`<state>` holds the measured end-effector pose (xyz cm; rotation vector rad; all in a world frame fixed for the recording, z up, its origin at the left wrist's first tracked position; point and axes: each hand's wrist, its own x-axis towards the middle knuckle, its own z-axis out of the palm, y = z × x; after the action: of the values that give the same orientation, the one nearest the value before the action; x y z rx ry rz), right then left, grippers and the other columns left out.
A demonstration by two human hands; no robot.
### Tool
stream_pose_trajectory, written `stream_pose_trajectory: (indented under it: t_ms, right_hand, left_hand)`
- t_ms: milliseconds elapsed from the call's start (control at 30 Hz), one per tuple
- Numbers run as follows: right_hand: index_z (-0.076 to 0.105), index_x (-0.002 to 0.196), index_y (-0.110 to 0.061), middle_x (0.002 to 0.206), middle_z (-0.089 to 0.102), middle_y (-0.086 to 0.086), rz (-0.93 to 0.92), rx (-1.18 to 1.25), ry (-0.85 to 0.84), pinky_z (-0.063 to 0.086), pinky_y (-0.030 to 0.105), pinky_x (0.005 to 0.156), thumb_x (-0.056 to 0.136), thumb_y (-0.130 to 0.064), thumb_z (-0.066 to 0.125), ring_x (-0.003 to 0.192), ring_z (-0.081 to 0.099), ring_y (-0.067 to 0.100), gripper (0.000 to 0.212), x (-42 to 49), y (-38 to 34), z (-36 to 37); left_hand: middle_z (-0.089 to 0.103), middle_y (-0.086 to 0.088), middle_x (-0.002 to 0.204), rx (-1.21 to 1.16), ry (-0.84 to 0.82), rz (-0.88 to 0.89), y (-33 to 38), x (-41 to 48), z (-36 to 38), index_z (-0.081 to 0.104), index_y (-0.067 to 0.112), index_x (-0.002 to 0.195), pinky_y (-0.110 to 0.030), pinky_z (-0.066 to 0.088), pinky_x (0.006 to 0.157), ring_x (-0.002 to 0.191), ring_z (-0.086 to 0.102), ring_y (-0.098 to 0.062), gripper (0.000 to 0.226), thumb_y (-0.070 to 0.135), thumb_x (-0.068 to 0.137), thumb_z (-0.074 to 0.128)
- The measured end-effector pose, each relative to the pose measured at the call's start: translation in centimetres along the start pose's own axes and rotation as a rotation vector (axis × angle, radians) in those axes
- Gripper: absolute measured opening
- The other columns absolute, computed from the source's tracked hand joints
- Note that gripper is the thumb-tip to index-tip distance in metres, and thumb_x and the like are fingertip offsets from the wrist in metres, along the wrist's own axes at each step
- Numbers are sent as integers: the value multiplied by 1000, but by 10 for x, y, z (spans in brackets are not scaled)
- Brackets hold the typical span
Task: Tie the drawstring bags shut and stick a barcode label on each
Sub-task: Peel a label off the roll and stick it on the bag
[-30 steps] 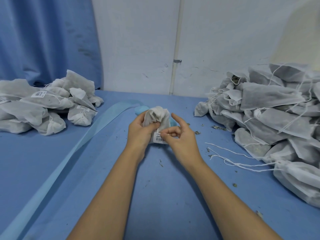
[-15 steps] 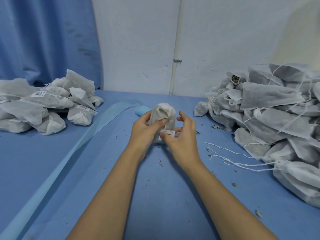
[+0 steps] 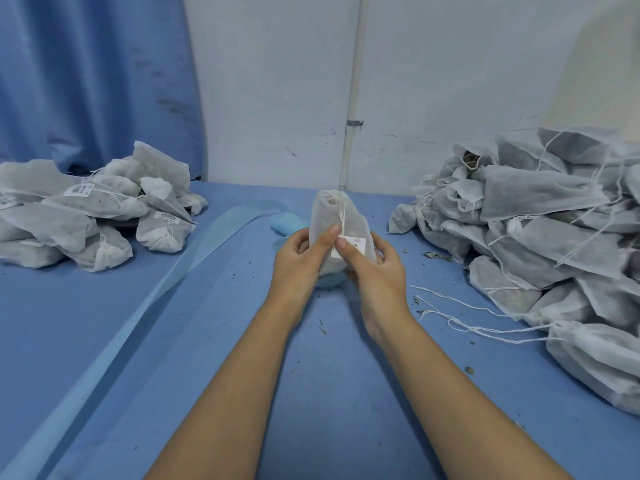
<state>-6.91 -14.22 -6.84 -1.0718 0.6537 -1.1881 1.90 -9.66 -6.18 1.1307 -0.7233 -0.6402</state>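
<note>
Over the table (image 3: 329,375), our left hand (image 3: 298,258) and right hand (image 3: 377,268) both grip one bag (image 3: 325,216), which stands upright between them. Our right thumb presses the label (image 3: 356,244) on its front, and the left thumb is beside the cord (image 3: 343,216). Above the grip the neck is gathered. Farther away, the labelled pile (image 3: 86,209) lies left of the grip and the bigger pile (image 3: 536,216) lies right of it.

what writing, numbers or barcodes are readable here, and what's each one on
Nothing reads clearly enough to quote.
Held bag label, on the held bag: dark print, too blurred.
Top label, on a bag in the left pile: barcode, too small.
Lower label, on another left pile bag: print too small.
</note>
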Motion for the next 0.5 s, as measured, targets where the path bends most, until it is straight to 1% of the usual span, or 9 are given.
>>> stream_pose_trajectory:
  t_ms: [67,100,167,233,300,367,500]
  right_hand:
    - [59,119,-7,98,70,10,30,40,26,53,29,66,75,-17,80,77,67,17,49,-1,-2,1]
    - [60,115,-4,95,69,13,42,42,30,52,31,60,76,-18,79,74,64,21,45,-1,-2,0]
    - [62,107,-1,87,64,15,64,45,32,47,31,51,78,-20,78,69,58,24,39,-1,-2,-1]
    - [62,104,1,85,61,15,88,83,31,43,31,48,80,-20,75,66,54,25,34,-2,-3,-2]
    - [62,104,0,85,61,15,116,175,10,44,30,49,85,-19,70,64,55,23,29,-2,-5,-1]
    - [61,103,0,85,63,15,146,266,-16,45,30,51,88,-19,66,64,59,21,25,-2,-6,0]
    - [62,113,4,100,65,18,205,387,-48,51,28,68,88,-16,64,83,63,22,32,-2,-4,1]
  left_hand:
    - [69,-2,75,73,3,-16,-3,-3,6,64,8,96,-26,48,51,59,62,-14,48,52,79,68]
    - [64,-5,69,109,-7,-20,-5,-4,8,63,5,94,-25,44,45,51,56,-14,51,54,81,65]
    - [56,-6,59,120,-47,-18,-8,-6,13,62,6,88,-22,37,39,43,48,-13,46,52,88,56]
    - [53,-6,57,53,-80,0,-9,-9,18,61,7,88,-20,33,36,40,44,-12,39,45,93,53]
    - [55,-6,59,-4,-73,17,-8,-9,19,60,7,90,-19,31,35,40,43,-10,31,38,95,53]
    - [57,-4,61,-44,-66,9,-8,-8,16,61,11,87,-20,32,36,41,43,-10,25,33,96,53]
    - [63,0,65,-150,-81,-69,-6,-6,10,65,15,84,-18,36,42,47,46,-9,23,30,96,53]
